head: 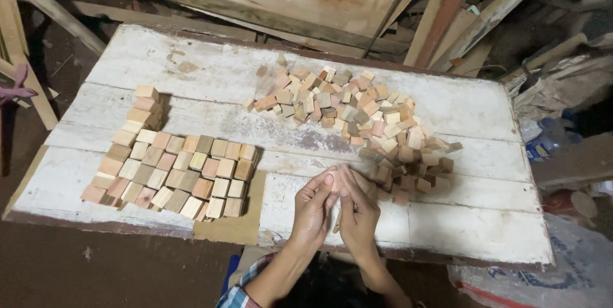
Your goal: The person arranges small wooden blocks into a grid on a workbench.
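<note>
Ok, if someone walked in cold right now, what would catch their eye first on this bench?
Probably the loose heap of small wooden blocks sprawling across the middle and right of the white-painted plank table. Next, the neat rows of blocks laid flat at the left, with a short stack at their far corner. At the near edge, the left hand and right hand press together around one small block.

A small pale wooden block [334, 179], mostly hidden, is pinched between the fingertips of both hands above the tabletop's near edge, just beside a loose heap of similar blocks [357, 116].
</note>
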